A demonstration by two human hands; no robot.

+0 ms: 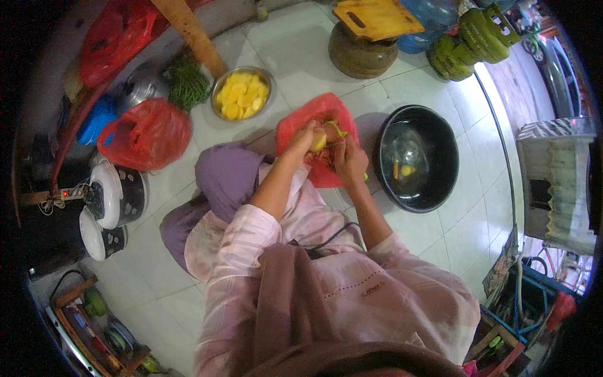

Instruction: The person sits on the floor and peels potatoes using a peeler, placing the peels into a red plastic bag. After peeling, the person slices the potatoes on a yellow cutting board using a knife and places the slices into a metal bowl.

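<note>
My left hand (303, 140) grips a pale yellow potato (318, 140). A yellow-green peeler (335, 128) is in my right hand (351, 161), its head close to the potato and its handle end showing below my fingers. Both hands are over a red plastic receptacle (325, 106), bag or tray I cannot tell, with brownish peelings (323, 158) in it. To the right stands a black basin (419, 193) that seems to hold water, with a round yellow piece (407, 170) and an orange-brown stick-shaped piece (395, 170) inside.
Beyond my left hand is a metal bowl (214, 109) of peeled yellow potato pieces. Long green beans (188, 84) and a red plastic bag (148, 134) lie farther left. A wooden cutting board (377, 19) rests on a round pot (362, 54), near green gas cylinders (476, 42).
</note>
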